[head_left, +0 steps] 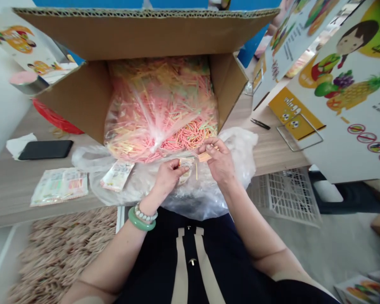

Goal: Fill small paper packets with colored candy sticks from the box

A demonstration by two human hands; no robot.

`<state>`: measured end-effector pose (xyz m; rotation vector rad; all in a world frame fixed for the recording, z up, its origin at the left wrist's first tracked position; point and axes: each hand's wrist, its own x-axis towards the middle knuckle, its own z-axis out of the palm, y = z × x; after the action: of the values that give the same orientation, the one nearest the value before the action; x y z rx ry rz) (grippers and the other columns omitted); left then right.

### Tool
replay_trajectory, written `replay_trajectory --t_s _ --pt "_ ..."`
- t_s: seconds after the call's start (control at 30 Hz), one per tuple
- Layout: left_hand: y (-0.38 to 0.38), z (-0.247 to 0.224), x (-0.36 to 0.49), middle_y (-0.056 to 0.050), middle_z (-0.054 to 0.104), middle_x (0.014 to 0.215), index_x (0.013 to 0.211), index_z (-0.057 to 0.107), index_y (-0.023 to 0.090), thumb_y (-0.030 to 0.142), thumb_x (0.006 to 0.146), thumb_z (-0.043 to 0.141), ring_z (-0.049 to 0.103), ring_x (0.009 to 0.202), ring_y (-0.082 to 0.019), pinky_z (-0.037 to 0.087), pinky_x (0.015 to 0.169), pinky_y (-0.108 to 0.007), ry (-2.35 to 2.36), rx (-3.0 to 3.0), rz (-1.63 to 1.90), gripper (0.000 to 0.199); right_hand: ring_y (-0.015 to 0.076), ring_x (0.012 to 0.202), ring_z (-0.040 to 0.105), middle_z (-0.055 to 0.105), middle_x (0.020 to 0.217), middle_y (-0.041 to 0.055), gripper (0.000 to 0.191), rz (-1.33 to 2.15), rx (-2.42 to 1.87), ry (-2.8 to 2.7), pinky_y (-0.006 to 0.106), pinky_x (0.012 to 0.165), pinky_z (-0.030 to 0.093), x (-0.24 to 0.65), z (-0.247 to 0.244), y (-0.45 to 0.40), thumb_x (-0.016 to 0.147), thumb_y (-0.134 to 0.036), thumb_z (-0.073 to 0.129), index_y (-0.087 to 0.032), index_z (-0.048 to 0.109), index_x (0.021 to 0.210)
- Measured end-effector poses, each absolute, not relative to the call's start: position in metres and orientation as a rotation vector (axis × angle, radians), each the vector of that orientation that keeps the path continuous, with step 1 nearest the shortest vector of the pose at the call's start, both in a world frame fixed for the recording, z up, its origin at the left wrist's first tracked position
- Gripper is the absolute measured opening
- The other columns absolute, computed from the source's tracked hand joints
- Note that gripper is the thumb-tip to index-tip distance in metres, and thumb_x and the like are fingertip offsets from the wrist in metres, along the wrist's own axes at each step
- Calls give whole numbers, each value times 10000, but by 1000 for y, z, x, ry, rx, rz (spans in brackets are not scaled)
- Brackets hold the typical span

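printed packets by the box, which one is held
The rightmost packet, pinched in the left hand. The other two are in neither hand: the middle packet lies on the clear plastic, the leftmost packet on the table.

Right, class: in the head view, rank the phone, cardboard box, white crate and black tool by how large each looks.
Largest to smallest:
1. Cardboard box
2. White crate
3. Phone
4. Black tool

The left hand covers part of the packet, whose print is too small to read; the right hand hides part of the sticks. The right edge cuts the white carton, the bottom edge the lower-left bin.
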<state>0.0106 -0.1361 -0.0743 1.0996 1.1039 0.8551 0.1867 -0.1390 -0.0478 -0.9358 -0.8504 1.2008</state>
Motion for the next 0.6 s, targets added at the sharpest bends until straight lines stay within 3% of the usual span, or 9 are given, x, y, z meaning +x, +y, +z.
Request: replay_trajectory --t_s 0.1,0.23,0.6 --pt "-137 -68 15 66 397 554 553 443 189 361 637 797 339 556 -82 268 528 -231 1117 1219 850 402 176 797 674 672 774 -40 240 1229 -847 -844 347 782 534 182 -29 -137 829 -399 725 -273 590 982" --pt "-139 -60 21 69 348 554 540 413 189 361 661 781 288 558 -76 231 541 -240 1112 1302 810 424 175 785 684 667 774 -39 250 1258 -759 -878 349 776 543 171 -23 -136 855 -432 719 -261 584 977" --pt "-137 -59 21 21 580 653 685 654 153 366 637 864 512 646 -129 420 632 -265 964 1173 738 303 183 805 691 668 754 -43 279 1262 -798 -880 342 769 548 180 -33 -133 845 -454 737 -269 588 991"
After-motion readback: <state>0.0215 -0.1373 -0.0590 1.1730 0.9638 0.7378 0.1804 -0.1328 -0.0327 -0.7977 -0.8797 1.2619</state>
